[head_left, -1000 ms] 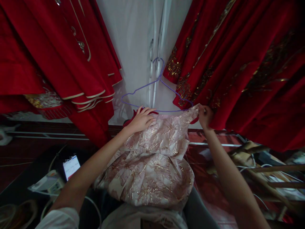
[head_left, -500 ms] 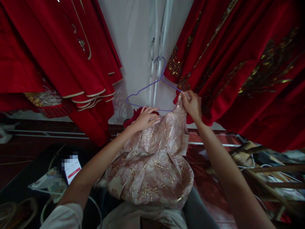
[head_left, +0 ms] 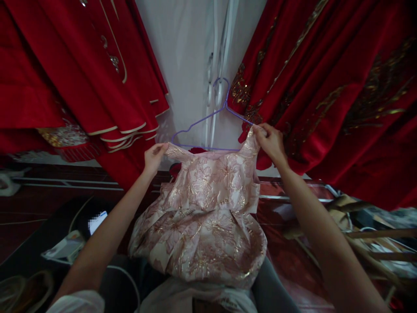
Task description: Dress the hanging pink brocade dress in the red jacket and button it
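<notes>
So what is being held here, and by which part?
The pale pink dress: the left hand and right hand each pinch one of its shoulder straps.

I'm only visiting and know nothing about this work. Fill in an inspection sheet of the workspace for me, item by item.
Surface: dark surface at lower left.
Job's things: pink-gold dress spread out; purple hanger behind its neckline, whether hooked in cannot be told.
Clutter: bright phone at left, partly pixelated; jumbled items by wooden slats at right.
Left fingers: pinching one shoulder strap.
Right fingers: pinching the other strap near the hanger.
Cables: pale cord near the left forearm, ends unclear.
Surroundings: red garments on both sides of white doors.
</notes>
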`<state>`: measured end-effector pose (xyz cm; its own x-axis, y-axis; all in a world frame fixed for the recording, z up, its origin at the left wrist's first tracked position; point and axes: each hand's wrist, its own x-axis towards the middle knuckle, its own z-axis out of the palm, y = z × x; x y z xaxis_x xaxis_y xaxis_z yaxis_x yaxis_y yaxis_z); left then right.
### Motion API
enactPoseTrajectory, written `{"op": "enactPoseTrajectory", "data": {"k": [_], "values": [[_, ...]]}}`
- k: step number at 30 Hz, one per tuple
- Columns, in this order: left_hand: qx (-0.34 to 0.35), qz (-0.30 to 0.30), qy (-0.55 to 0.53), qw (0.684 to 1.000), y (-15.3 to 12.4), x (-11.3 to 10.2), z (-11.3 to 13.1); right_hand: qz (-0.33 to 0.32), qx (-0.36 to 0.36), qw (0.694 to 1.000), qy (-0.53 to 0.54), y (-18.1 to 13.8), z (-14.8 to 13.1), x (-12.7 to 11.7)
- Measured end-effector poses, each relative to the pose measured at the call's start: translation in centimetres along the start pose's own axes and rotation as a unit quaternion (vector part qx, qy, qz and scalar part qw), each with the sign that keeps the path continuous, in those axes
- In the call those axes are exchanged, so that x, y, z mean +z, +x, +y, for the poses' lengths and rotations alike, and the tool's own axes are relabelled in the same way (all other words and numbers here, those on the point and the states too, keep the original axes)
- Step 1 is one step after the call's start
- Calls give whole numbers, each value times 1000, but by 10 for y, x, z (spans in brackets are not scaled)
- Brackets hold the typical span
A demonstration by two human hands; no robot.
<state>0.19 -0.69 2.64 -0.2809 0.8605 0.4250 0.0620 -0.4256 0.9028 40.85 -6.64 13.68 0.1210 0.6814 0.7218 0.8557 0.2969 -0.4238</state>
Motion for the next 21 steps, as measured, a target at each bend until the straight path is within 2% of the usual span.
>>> {"op": "enactPoseTrajectory", "data": {"k": [7, 10, 14, 19, 21], "values": [[-55, 6, -26, 998, -1, 3, -9, -3, 4, 1000, 9, 0, 1, 0], [-37, 12, -42, 998, 5, 8, -7, -6, 2, 1000, 8, 0, 1, -1], [2, -2, -39, 999, 21, 21, 11, -14, 2, 1000, 14, 1, 1, -4], [29, -76, -51, 995, 32, 42, 44, -23, 20, 999, 41, -3, 2, 2], [-1, -38, -75, 996, 24, 53, 50, -34, 38, 997, 66, -8, 2, 11]]}}
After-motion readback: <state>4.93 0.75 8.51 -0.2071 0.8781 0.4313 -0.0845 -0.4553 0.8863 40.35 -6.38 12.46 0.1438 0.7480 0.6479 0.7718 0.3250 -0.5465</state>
